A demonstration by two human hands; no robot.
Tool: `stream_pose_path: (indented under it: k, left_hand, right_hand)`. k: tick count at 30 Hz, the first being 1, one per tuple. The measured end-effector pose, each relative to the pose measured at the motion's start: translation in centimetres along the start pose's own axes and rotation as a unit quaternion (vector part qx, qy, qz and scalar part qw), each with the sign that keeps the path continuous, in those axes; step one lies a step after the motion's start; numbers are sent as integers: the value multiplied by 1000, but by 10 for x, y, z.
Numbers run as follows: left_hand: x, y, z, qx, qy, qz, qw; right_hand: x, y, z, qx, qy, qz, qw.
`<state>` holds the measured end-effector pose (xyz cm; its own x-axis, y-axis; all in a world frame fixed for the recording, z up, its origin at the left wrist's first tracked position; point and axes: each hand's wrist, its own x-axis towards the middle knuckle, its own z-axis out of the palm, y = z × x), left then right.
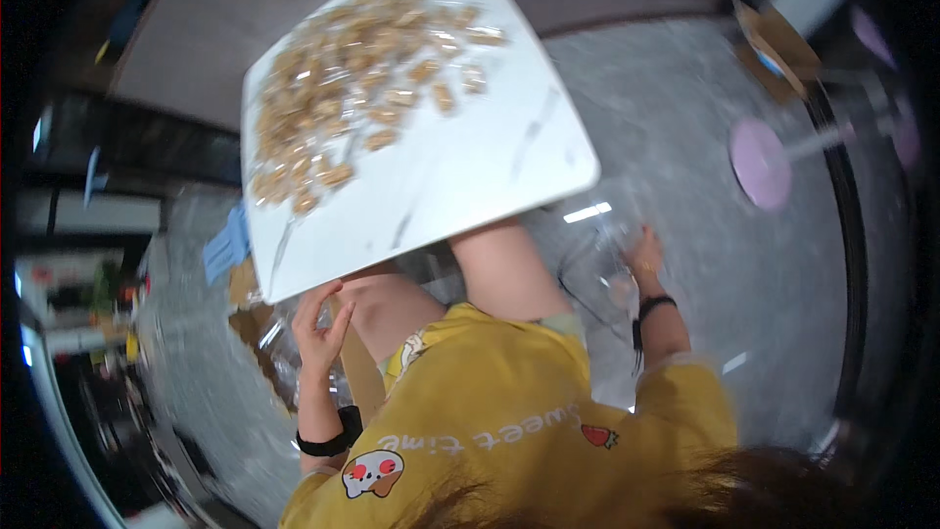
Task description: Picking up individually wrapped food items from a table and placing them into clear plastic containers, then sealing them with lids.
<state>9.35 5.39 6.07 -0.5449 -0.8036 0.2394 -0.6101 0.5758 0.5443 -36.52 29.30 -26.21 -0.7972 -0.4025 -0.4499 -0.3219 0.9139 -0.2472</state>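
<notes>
A white marble-patterned table (pixel 470 169) stands before me, tilted in the view. Many small light-brown pieces in clear wrappers (pixel 352 66) lie heaped over its far left part, with a few loose ones nearer the middle. At the near left edge of the tabletop is my left hand (pixel 323 327), fingers apart and curved, with nothing seen in it. My right hand (pixel 645 253) is low at my right side, beyond the table's near right corner. Beside it is a blurred clear plastic thing (pixel 613 279); whether the hand grips it is unclear.
An open cardboard box (pixel 257 330) with clear plastic in it stands on the floor at left, near a blue thing (pixel 228 242). Far right are a pink round seat (pixel 761 163) and another cardboard box (pixel 782 51). My bare legs reach under the tabletop.
</notes>
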Motion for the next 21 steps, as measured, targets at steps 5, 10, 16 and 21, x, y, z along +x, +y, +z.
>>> stream_pose_path:
  k: [5,10,16,21]
  left_hand:
    - [-57,-36,-22,51,62,-121,989]
    - [-115,-76,-33,69,100,-299,946]
    - [-222,-216,-26,183,66,-450,872]
    - [-229,-266,14,281,18,-590,757]
  right_hand:
    - [33,61,56,-115,-96,3,989]
    - [36,41,62,-238,-132,-37,962]
    - [24,8,58,-122,-12,-60,991]
    - [7,26,63,39,118,-189,974]
